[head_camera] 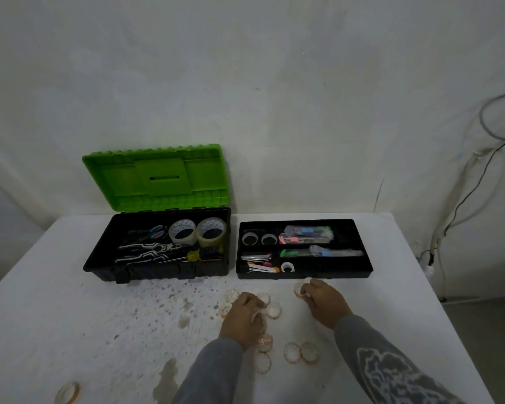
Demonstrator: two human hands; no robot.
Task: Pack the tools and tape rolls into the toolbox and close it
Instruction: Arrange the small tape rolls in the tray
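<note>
The black toolbox (99, 258) stands open at the back left with its green lid (155, 176) raised; inside lie two big clear tape rolls (210, 230), scissors, pliers and a screwdriver. Its black insert tray (368, 266) sits to the right, holding utility knives, staplers and small tape rolls. Several small clear tape rolls (301, 351) are scattered on the table in front. My right hand (327, 303) holds a small tape roll (299, 288) just before the tray's front edge. My left hand (242, 316) is closed over a small roll (258, 317) among the scattered ones.
The white table (70, 316) is stained and speckled in the middle. One more small tape roll (67, 392) lies near the front left edge. Cables (461, 199) hang on the wall at the right, past the table's edge.
</note>
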